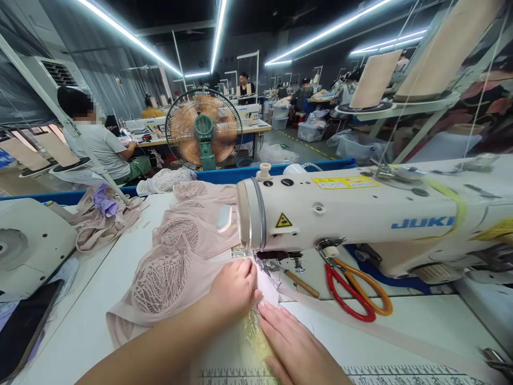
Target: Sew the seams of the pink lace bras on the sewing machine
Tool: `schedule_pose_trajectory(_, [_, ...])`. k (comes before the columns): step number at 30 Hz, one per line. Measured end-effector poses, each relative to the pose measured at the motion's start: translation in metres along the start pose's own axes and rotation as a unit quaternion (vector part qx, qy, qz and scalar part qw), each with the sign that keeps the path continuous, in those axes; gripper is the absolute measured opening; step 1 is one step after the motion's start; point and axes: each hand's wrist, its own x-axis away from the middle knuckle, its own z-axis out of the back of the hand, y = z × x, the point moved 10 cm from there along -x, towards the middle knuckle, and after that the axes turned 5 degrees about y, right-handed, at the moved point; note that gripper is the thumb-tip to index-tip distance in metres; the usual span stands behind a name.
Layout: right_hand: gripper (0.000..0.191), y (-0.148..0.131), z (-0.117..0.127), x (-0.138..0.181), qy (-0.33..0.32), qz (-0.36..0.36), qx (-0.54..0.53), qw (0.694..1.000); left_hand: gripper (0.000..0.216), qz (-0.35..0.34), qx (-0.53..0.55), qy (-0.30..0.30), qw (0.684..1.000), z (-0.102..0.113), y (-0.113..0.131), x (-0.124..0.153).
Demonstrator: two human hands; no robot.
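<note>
My left hand [234,289] lies curled on a pink lace bra piece [164,278], pinching its edge just in front of the needle area of a white JUKI sewing machine [360,214]. Close beside it, my right hand [292,342] rests flat with fingers stretched out on the pale fabric [267,286] near the presser foot [262,262]. Both hands touch the fabric on the white table [100,299].
Red and orange scissors [352,289] and a wooden-handled tool [298,280] lie right of the needle. More lace pieces [188,214] are piled behind. A second machine [28,246] stands left, a fan [203,128] behind. Other people sit at benches further back.
</note>
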Motion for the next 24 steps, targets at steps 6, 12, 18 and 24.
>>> schedule_pose_trajectory(6, [0.045,0.01,-0.01,-0.015,0.004,-0.087,-0.034,0.996,0.022,-0.042,-0.007,0.023,0.999,0.007,-0.002,-0.003])
schedule_pose_trajectory(12, [0.055,0.016,-0.036,-0.028,-0.031,-0.182,-0.102,0.978,0.042,0.017,0.037,0.012,0.999,0.001,0.005,0.029])
schedule_pose_trajectory(18, [0.048,0.015,-0.024,-0.028,0.003,-0.172,-0.106,0.979,0.052,-0.016,0.035,-0.026,0.999,0.001,0.004,0.037])
schedule_pose_trajectory(24, [0.036,0.018,0.005,-0.002,0.047,-0.102,-0.041,0.993,0.04,-0.082,-0.025,-0.001,0.996,0.009,0.001,0.037])
